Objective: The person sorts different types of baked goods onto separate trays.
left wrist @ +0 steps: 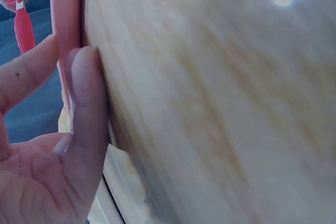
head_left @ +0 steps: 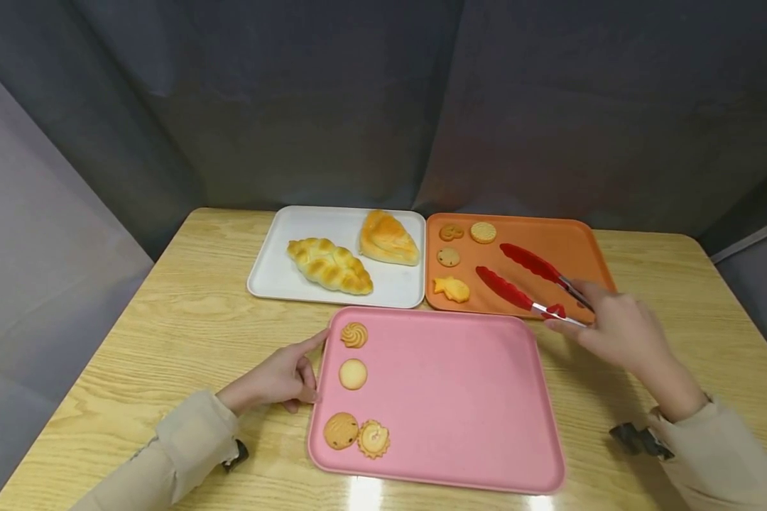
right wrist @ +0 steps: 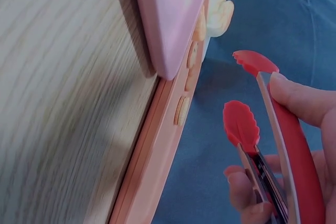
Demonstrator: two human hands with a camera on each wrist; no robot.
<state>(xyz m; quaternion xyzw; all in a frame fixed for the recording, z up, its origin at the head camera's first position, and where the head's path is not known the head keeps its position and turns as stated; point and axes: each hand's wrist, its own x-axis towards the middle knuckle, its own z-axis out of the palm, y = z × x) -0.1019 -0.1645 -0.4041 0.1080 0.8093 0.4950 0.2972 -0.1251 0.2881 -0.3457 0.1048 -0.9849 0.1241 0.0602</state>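
Observation:
My right hand (head_left: 626,330) grips a pair of red-tipped metal tongs (head_left: 514,287). Their two tips are spread apart above the orange tray (head_left: 569,245), with nothing between them. On that tray's left side lie a pretzel-shaped cookie (head_left: 451,232), a round cookie (head_left: 483,232), a chip-dotted cookie (head_left: 448,257) and a fish-shaped cookie (head_left: 452,289). My left hand (head_left: 281,376) touches the left rim of the pink tray (head_left: 454,397) with index finger and thumb. Along this tray's left side are a swirl cookie (head_left: 354,335), a plain round cookie (head_left: 353,374), a larger chip-dotted cookie (head_left: 341,431) and a scalloped cookie (head_left: 373,438).
Behind the pink tray, a white tray (head_left: 275,273) holds a braided bread (head_left: 330,266) and a wedge-shaped bread (head_left: 388,239). It stands against the orange tray's left side. A dark curtain (head_left: 326,106) hangs behind the wooden table (head_left: 166,319).

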